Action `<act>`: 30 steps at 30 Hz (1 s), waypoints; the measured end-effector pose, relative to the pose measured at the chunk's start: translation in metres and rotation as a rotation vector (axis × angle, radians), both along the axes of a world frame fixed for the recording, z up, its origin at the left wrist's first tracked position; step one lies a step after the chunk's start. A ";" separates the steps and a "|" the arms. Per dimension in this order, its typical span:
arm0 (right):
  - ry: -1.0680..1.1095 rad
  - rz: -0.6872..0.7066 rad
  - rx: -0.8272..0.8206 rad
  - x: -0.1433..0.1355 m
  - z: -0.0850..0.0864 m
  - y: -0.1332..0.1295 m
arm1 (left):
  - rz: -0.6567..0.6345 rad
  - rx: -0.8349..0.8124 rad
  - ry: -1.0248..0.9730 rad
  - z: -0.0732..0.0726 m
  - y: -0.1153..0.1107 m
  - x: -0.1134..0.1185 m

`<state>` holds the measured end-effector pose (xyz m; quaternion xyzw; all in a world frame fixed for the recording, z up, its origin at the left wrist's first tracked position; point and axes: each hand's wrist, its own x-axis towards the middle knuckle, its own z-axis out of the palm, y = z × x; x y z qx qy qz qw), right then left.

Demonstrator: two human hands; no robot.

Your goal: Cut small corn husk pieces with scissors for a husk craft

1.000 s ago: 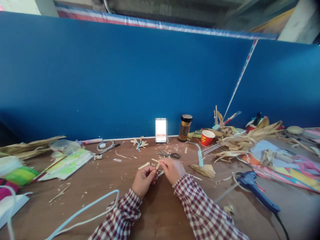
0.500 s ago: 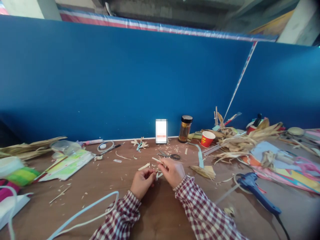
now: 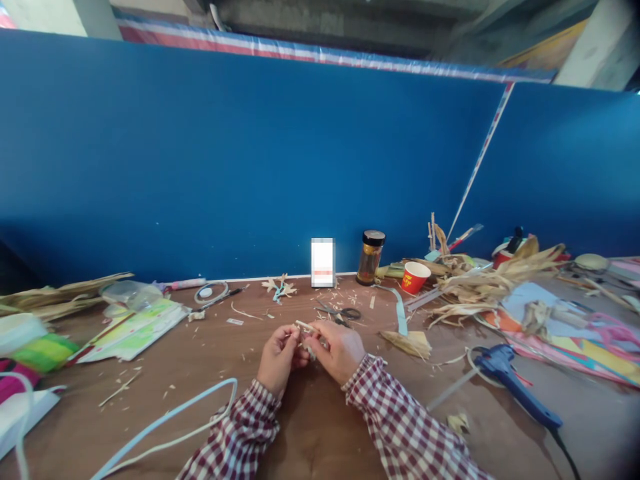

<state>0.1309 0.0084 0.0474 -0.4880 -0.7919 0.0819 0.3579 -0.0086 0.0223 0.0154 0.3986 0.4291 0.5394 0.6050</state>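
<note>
In the head view my left hand (image 3: 278, 359) and my right hand (image 3: 339, 348) meet low over the middle of the table. My right hand is closed around a thin pale stick (image 3: 304, 326), whose end points left toward the left fingertips. The fingers of my left hand are pinched together against a small pale piece, mostly hidden, so its kind is unclear. Just beyond the right hand lie dark-handled scissors (image 3: 345, 312). A small figure of dried husk with light blue strips (image 3: 279, 289) rests farther back.
A blue glue gun (image 3: 517, 387) lies on the right, near a dried husk piece (image 3: 407, 343). Behind stand a lidded jar (image 3: 371, 259), a red paper cup (image 3: 415, 278) and heaped corn husks (image 3: 505, 283). Left are a painted sheet (image 3: 137, 333) and a looped pale cable (image 3: 170, 417).
My hands have drawn closer together. The stick's tip has swung left and slightly down, now beside the left fingertips. A pale strip beyond the left hand no longer shows.
</note>
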 end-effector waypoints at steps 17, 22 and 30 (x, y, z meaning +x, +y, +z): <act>0.111 0.050 -0.043 -0.003 -0.019 0.011 | -0.063 0.003 0.068 -0.008 0.003 -0.001; 0.079 0.041 -0.050 -0.002 -0.015 0.008 | -0.136 0.103 0.192 -0.009 0.004 -0.001; 0.182 -0.011 -0.038 0.003 -0.018 0.015 | -0.149 0.049 0.192 -0.009 0.005 -0.001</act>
